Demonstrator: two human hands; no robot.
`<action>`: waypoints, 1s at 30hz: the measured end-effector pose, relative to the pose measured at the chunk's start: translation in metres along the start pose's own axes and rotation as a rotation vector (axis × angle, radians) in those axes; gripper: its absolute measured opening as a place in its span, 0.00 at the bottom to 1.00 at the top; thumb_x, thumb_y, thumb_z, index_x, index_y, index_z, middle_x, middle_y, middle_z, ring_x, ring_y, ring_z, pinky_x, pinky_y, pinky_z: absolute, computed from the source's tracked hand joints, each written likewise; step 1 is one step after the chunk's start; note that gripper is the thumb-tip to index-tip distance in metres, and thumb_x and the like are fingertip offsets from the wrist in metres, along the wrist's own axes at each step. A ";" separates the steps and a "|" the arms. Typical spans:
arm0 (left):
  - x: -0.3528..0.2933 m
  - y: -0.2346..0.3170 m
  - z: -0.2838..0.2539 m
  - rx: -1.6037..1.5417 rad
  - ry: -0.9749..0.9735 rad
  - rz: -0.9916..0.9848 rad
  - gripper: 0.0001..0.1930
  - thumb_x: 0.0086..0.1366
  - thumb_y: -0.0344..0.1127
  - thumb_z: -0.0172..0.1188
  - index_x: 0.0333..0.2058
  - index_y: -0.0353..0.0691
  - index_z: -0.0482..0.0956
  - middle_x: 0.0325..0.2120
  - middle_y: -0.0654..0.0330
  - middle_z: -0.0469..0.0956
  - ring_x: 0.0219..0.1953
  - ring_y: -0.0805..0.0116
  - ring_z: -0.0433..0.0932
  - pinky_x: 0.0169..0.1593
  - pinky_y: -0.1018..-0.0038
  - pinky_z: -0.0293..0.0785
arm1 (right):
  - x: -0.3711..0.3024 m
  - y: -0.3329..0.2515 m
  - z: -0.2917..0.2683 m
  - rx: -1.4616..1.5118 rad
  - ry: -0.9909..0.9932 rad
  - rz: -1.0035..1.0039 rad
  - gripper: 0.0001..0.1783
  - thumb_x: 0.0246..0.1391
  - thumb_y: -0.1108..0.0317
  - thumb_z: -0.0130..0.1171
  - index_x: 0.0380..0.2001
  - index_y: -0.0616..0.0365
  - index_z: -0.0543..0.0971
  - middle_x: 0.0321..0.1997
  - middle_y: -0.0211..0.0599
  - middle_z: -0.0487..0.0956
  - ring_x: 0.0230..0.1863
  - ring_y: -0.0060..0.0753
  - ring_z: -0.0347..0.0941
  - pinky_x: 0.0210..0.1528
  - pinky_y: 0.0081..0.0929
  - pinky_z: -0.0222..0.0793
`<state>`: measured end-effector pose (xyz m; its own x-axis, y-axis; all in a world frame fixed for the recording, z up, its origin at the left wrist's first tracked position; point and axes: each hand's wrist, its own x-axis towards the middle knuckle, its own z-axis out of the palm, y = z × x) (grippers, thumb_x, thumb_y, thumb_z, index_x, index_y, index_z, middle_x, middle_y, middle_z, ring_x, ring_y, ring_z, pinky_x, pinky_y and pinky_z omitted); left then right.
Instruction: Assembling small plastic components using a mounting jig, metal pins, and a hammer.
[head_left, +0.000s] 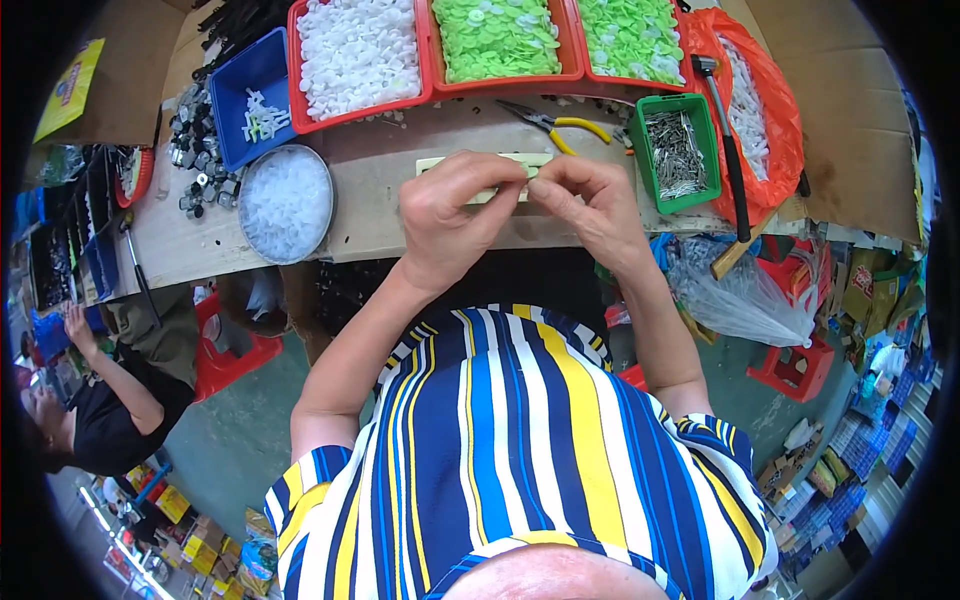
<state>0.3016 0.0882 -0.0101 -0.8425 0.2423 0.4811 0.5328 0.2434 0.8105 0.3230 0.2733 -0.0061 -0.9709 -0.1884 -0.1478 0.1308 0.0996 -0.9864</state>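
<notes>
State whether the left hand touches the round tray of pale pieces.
Apart: the head view shows a strip of tabletop between the left hand and the round tray.

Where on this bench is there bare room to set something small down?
Mainly the benchtop between the round dish and left hand, a few specks aside; a smaller patch lies left of the dish. It is crowded along the back with red bins and rightward around the green bin, hammer and orange bag.
</notes>
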 end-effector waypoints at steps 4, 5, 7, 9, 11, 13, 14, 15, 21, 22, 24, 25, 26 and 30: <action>-0.004 0.005 -0.002 -0.178 0.026 -0.250 0.09 0.52 0.19 0.66 0.33 0.32 0.83 0.29 0.58 0.84 0.32 0.73 0.82 0.37 0.78 0.78 | 0.000 -0.001 0.002 -0.059 0.232 -0.197 0.06 0.56 0.75 0.64 0.36 0.65 0.81 0.35 0.30 0.80 0.37 0.18 0.73 0.39 0.18 0.68; -0.006 0.004 -0.001 -0.178 0.027 -0.251 0.09 0.52 0.19 0.66 0.33 0.32 0.83 0.29 0.58 0.84 0.32 0.73 0.82 0.37 0.78 0.78 | 0.000 -0.002 0.003 -0.059 0.231 -0.197 0.06 0.56 0.75 0.64 0.36 0.65 0.81 0.35 0.30 0.80 0.37 0.18 0.73 0.39 0.18 0.68; -0.011 0.002 0.002 -0.346 0.049 -0.328 0.08 0.54 0.19 0.66 0.35 0.32 0.83 0.30 0.60 0.84 0.33 0.76 0.82 0.38 0.79 0.78 | 0.000 -0.004 0.005 -0.141 0.184 -0.357 0.07 0.51 0.78 0.65 0.34 0.64 0.81 0.34 0.35 0.81 0.36 0.25 0.76 0.40 0.22 0.70; -0.013 0.002 -0.001 -0.418 0.048 -0.380 0.08 0.55 0.20 0.66 0.35 0.32 0.83 0.31 0.60 0.84 0.33 0.77 0.81 0.38 0.79 0.79 | 0.002 -0.005 0.006 -0.199 0.164 -0.393 0.07 0.50 0.78 0.65 0.35 0.64 0.81 0.34 0.37 0.81 0.36 0.28 0.77 0.40 0.23 0.71; -0.016 0.002 -0.005 -0.492 0.049 -0.433 0.08 0.56 0.20 0.65 0.36 0.32 0.83 0.31 0.61 0.84 0.34 0.77 0.81 0.39 0.79 0.79 | 0.002 -0.008 0.008 -0.258 0.142 -0.429 0.08 0.49 0.79 0.65 0.35 0.64 0.81 0.34 0.38 0.81 0.36 0.31 0.78 0.39 0.24 0.72; -0.018 0.002 -0.009 -0.488 0.006 -0.442 0.08 0.57 0.21 0.65 0.37 0.32 0.83 0.32 0.60 0.84 0.34 0.77 0.81 0.40 0.80 0.79 | 0.002 -0.010 0.012 -0.324 0.124 -0.481 0.08 0.48 0.80 0.65 0.34 0.64 0.81 0.34 0.39 0.80 0.35 0.34 0.79 0.38 0.26 0.73; -0.019 0.001 -0.012 -0.489 0.012 -0.444 0.08 0.57 0.21 0.65 0.37 0.32 0.83 0.32 0.60 0.84 0.34 0.77 0.81 0.40 0.80 0.79 | 0.002 -0.010 0.014 -0.325 0.117 -0.480 0.08 0.48 0.80 0.65 0.34 0.64 0.81 0.34 0.39 0.80 0.35 0.34 0.79 0.38 0.26 0.73; -0.020 0.000 -0.014 -0.475 -0.005 -0.430 0.08 0.57 0.21 0.65 0.37 0.32 0.83 0.33 0.60 0.84 0.35 0.77 0.81 0.41 0.79 0.78 | 0.003 -0.010 0.015 -0.353 0.110 -0.509 0.08 0.48 0.80 0.65 0.34 0.64 0.81 0.34 0.40 0.80 0.35 0.35 0.79 0.37 0.27 0.74; -0.015 0.003 -0.028 -0.325 -0.077 -0.347 0.12 0.55 0.26 0.68 0.40 0.34 0.84 0.35 0.59 0.83 0.38 0.72 0.81 0.43 0.75 0.76 | 0.005 -0.006 0.023 -0.415 0.127 -0.575 0.09 0.46 0.80 0.66 0.34 0.63 0.81 0.34 0.40 0.80 0.34 0.38 0.79 0.35 0.28 0.74; -0.014 0.003 -0.029 -0.255 -0.099 -0.311 0.13 0.54 0.27 0.70 0.40 0.34 0.84 0.35 0.58 0.83 0.39 0.70 0.81 0.42 0.74 0.75 | 0.006 -0.005 0.024 -0.425 0.127 -0.593 0.09 0.46 0.80 0.66 0.33 0.62 0.81 0.33 0.40 0.80 0.34 0.38 0.78 0.35 0.28 0.74; -0.018 -0.004 -0.027 -0.224 -0.084 -0.277 0.14 0.53 0.28 0.71 0.40 0.35 0.84 0.35 0.57 0.83 0.39 0.68 0.81 0.42 0.73 0.75 | 0.006 -0.004 0.028 -0.413 0.127 -0.576 0.09 0.46 0.80 0.66 0.33 0.62 0.81 0.33 0.40 0.79 0.34 0.37 0.78 0.34 0.28 0.74; -0.019 -0.008 -0.026 -0.194 -0.073 -0.241 0.15 0.52 0.29 0.72 0.39 0.35 0.84 0.34 0.57 0.83 0.39 0.65 0.80 0.42 0.72 0.75 | 0.006 -0.003 0.029 -0.403 0.131 -0.558 0.09 0.46 0.80 0.66 0.33 0.62 0.82 0.33 0.39 0.79 0.34 0.37 0.78 0.34 0.28 0.73; -0.019 -0.009 -0.026 -0.192 -0.072 -0.243 0.15 0.52 0.29 0.72 0.39 0.35 0.84 0.34 0.57 0.83 0.39 0.65 0.80 0.42 0.72 0.75 | 0.006 -0.002 0.030 -0.400 0.129 -0.558 0.09 0.46 0.80 0.66 0.33 0.62 0.82 0.33 0.39 0.79 0.34 0.37 0.78 0.34 0.28 0.73; -0.021 -0.013 -0.027 -0.102 -0.097 -0.189 0.14 0.51 0.29 0.72 0.38 0.35 0.84 0.35 0.55 0.83 0.39 0.60 0.79 0.43 0.70 0.74 | 0.008 0.003 0.029 -0.424 0.127 -0.565 0.08 0.46 0.79 0.66 0.33 0.61 0.82 0.33 0.38 0.79 0.34 0.38 0.77 0.35 0.30 0.72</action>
<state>0.3101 0.0549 -0.0221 -0.9125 0.2914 0.2873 0.3513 0.1981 0.9150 0.3217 0.2433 -0.0123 -0.8864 -0.2106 0.4122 -0.4629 0.3961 -0.7930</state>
